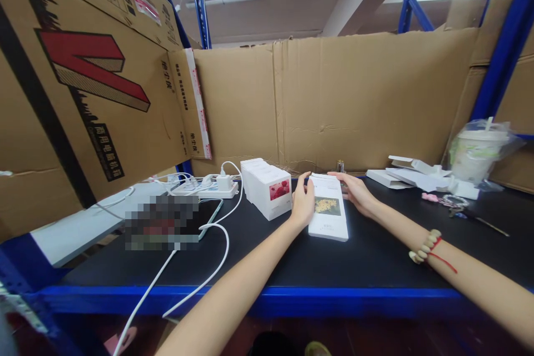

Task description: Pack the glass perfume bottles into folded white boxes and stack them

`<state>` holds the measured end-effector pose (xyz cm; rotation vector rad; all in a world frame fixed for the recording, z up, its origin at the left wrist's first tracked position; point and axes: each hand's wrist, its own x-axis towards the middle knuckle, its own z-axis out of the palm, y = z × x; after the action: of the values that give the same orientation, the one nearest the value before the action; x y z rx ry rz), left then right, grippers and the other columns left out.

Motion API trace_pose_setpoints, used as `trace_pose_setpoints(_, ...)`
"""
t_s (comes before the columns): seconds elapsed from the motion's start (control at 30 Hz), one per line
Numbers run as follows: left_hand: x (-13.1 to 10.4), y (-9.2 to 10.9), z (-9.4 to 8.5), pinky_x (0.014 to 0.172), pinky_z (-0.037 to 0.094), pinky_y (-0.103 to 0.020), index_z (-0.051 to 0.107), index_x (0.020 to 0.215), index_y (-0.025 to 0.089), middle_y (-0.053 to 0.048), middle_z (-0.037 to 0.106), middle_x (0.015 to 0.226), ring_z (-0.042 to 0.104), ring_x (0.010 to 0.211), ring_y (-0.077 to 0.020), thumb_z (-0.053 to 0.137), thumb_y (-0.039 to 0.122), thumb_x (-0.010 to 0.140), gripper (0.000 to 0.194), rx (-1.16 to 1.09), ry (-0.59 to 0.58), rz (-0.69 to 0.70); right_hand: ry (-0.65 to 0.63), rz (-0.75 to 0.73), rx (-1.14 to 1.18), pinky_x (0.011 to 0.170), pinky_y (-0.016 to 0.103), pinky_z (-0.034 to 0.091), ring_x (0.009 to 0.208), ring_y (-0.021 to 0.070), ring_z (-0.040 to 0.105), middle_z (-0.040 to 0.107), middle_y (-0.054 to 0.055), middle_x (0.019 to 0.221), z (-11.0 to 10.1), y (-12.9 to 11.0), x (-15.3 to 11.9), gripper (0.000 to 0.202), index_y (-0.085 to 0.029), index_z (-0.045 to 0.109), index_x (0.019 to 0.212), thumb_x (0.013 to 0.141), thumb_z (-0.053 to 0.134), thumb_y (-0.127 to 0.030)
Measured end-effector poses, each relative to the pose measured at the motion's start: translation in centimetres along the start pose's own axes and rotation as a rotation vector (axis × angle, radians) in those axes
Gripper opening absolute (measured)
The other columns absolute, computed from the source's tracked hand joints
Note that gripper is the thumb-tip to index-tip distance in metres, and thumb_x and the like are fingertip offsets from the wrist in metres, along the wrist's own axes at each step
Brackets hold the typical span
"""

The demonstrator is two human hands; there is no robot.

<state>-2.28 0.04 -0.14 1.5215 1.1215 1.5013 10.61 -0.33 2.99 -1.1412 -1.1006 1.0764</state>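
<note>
A stack of white printed cards (328,229) lies on the black tabletop in front of me, the top one bearing a picture of yellow flowers. My left hand (303,200) is closed against its left side, thumb along the edge. Around the far right corner of the same stack, my right hand (356,191) curls its fingers, partly hidden behind it. Just left of my left hand stands a thick block of white cards (259,189) on edge, its front face showing a red flower picture.
White opened boxes (417,175) are piled at the right, near a bagged drink cup (479,150) and keys on a ring (456,203). A white power strip (225,189) with cables sits at the left, by a phone (211,214). Cardboard (354,89) walls the back.
</note>
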Motion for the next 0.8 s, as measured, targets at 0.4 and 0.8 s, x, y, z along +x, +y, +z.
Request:
trace_pose_setpoints(0.4,-0.2,0.1,0.3,0.074,0.043,-0.028,0.051,0.113,0.025,0.001,0.056,0.071,0.055,0.074,-0.0147,0.054,0.030,0.075,0.038,0.073,-0.130,-0.035,-0.093,0.087,-0.132,0.045,0.017,0.044,0.061,0.0110,0.057,0.067,0.002,0.069,-1.3,-0.7,0.3,0.016,-0.021,0.069,0.070,0.073,0.055,-0.017)
trace_pose_setpoints(0.8,-0.2,-0.2,0.3,0.075,0.044,-0.030,0.050,0.117,0.026,0.002,0.054,0.067,0.054,0.071,-0.0148,0.054,0.030,0.073,0.044,0.050,-0.191,-0.038,-0.133,0.074,-0.189,0.047,0.016,0.043,0.064,0.0105,0.058,0.068,0.002,0.072,-2.0,-0.3,0.8,0.015,-0.022,0.070,0.076,0.071,0.056,-0.023)
